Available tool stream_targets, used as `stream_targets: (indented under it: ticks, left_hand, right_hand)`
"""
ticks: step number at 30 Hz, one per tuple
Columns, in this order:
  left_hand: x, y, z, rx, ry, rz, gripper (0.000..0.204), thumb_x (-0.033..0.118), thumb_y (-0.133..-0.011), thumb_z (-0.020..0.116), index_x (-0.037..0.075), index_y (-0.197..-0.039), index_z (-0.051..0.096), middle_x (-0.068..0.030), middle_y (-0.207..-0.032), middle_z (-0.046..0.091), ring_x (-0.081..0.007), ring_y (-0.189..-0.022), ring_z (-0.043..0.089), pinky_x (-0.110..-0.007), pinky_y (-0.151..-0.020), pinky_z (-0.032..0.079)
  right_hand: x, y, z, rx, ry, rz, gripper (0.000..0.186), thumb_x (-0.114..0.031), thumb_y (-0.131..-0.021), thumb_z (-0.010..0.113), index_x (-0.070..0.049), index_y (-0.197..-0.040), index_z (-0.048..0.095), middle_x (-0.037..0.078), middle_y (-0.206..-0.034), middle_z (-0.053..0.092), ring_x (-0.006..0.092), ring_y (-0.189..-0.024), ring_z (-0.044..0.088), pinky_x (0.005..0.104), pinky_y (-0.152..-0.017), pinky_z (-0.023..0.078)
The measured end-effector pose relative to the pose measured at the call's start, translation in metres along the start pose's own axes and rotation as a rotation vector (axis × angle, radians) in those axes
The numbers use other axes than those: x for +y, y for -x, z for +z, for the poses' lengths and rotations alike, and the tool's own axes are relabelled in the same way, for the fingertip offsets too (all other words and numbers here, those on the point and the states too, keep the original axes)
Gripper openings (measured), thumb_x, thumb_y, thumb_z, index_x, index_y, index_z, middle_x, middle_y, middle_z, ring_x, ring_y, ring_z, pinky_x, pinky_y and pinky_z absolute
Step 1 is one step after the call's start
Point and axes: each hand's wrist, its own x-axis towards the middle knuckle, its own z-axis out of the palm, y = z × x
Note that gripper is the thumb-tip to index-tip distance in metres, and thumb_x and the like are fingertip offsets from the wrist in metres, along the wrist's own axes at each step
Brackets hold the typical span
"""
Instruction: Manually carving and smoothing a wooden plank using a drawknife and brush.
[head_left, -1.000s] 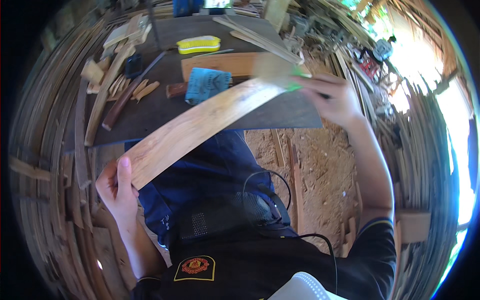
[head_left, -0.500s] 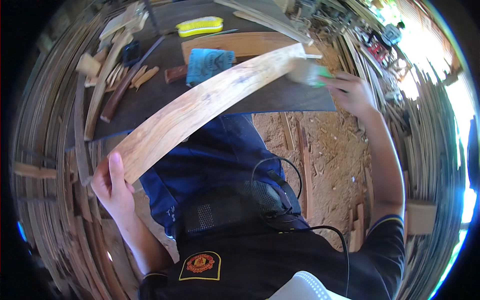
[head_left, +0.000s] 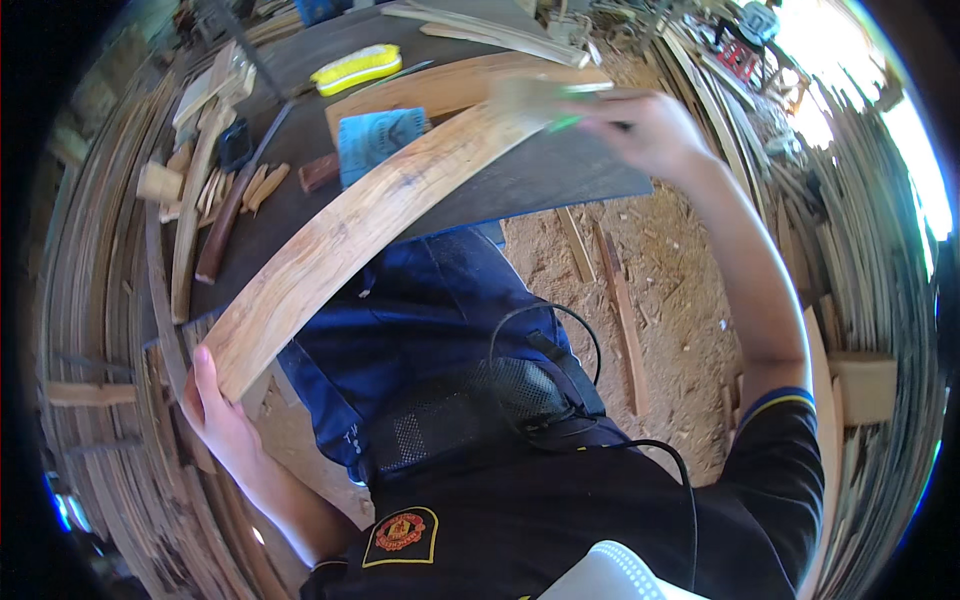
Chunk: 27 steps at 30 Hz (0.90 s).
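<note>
A long, slightly curved light-wood board [head_left: 345, 232] slants across the view above my lap. My left hand [head_left: 222, 412] grips its near end, thumb on the upper face. At the far end, my right hand [head_left: 648, 132] is closed round a green-handled tool [head_left: 537, 105] with a pale head. Motion blurs that head, so its exact kind is unclear; it overlaps the board's far end. Just beyond the board lie a blue printed sheet [head_left: 378, 145] and a second wooden board [head_left: 450, 82]. A yellow-and-white scrubbing brush [head_left: 356, 69] rests farther back.
The dark worktable [head_left: 560, 170] carries a brown-handled tool [head_left: 216, 240], small wooden pieces [head_left: 262, 188] and long offcuts [head_left: 490, 35]. Stacked wood strips [head_left: 110, 300] line both sides. Sawdust and loose strips cover the ground [head_left: 670, 300]. Another person [head_left: 752, 25] is far off at upper right.
My right hand and the green-handled tool have swept left over the board's far end. My left hand and the board's near end sit a little lower.
</note>
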Motion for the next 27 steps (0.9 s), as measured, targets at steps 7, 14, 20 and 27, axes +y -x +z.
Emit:
stream_targets:
  ticks: [7, 14, 20, 27]
  left_hand:
    - [-0.035, -0.026, -0.021, -0.223, 0.111, -0.161, 0.044, 0.030, -0.089, 0.060, 0.003, -0.124, 0.055, -0.0114, -0.128, 0.050, -0.0239, -0.112, 0.053, -0.030, -0.092, 0.039]
    - [-0.035, -0.037, -0.030, -0.569, 0.334, -0.208, 0.042, 0.040, -0.093, 0.049, 0.015, -0.126, 0.054, -0.0083, -0.111, 0.059, -0.0180, -0.094, 0.056, -0.033, -0.074, 0.044]
    - [-0.011, -0.033, -0.030, -0.660, 0.617, -0.547, 0.033, 0.044, -0.089, 0.052, 0.013, -0.100, 0.057, -0.0010, -0.073, 0.055, -0.0099, -0.048, 0.039, -0.027, -0.054, 0.033]
    - [-0.033, -0.033, -0.032, -0.607, 0.709, -0.379, 0.036, 0.044, -0.091, 0.049, 0.008, -0.097, 0.055, -0.0007, -0.064, 0.048, -0.0098, -0.047, 0.039, -0.025, -0.054, 0.033]
  right_hand:
    - [-0.035, 0.011, -0.022, 0.164, 0.076, -0.197, 0.034, -0.021, -0.086, 0.059, -0.032, -0.118, 0.063, 0.002, -0.093, 0.068, 0.0172, -0.071, 0.066, 0.0301, -0.058, 0.056]
    - [-0.203, 0.001, -0.019, 0.134, -0.125, -0.750, 0.011, -0.024, -0.081, 0.061, -0.013, -0.083, 0.064, 0.000, -0.074, 0.056, 0.0162, -0.057, 0.059, 0.0287, -0.045, 0.051]
    - [-0.097, 0.026, -0.018, 0.041, 0.144, -0.135, 0.037, -0.015, -0.079, 0.059, -0.027, -0.113, 0.065, 0.001, -0.091, 0.064, 0.0231, -0.071, 0.066, 0.0365, -0.062, 0.056]
    - [-0.095, 0.067, -0.042, 0.040, -0.405, 0.217, 0.029, -0.010, -0.084, 0.065, -0.014, -0.112, 0.068, 0.015, -0.082, 0.067, 0.0244, -0.064, 0.064, 0.0323, -0.062, 0.051]
